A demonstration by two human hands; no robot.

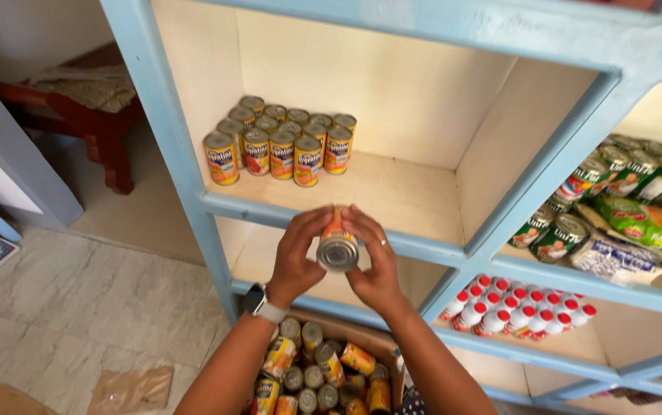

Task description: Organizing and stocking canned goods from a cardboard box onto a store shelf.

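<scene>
Can (pixel 337 244) between both hands (pixel 298 257)

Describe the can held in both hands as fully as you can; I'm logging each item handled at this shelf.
The can is a small metal cylinder with an orange and yellow label around its side. It is tipped on its side, its plain silvery end facing the camera, ringed by a raised rim. The left hand and right hand clasp it from either side, fingers over the label. It is held in front of the blue shelf edge, above an open box of similar cans.

box of tins (pixel 323 373) cut off below
</scene>
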